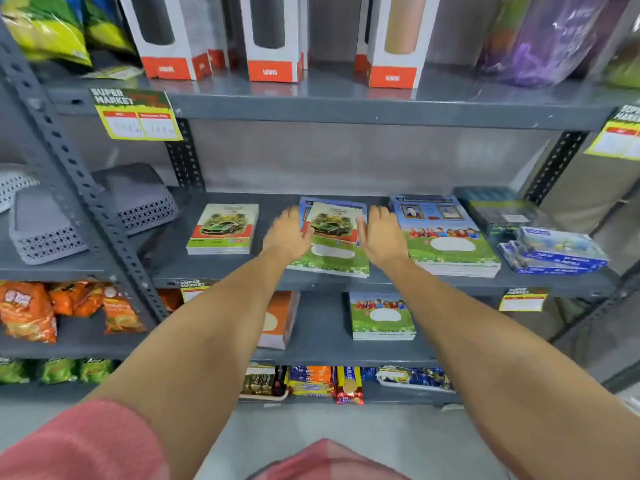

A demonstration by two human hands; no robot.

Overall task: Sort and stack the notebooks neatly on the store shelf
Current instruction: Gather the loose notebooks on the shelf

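Observation:
On the grey middle shelf (242,271) a small green-car notebook (334,225) lies on top of a pile of larger green-and-blue notebooks (329,263). My left hand (287,233) presses flat against the small notebook's left edge and my right hand (382,235) against its right edge, fingers straight. A separate pile of green-car notebooks (221,228) sits to the left. A taller pile of large blue-and-green notebooks (446,237) sits to the right.
Blue boxes (554,252) and dark packs (498,211) fill the shelf's right end. Grey baskets (45,230) stand at left. The shelf below holds an orange notebook pile (278,318) and a green notebook pile (381,317). Boxed bottles (273,36) stand above.

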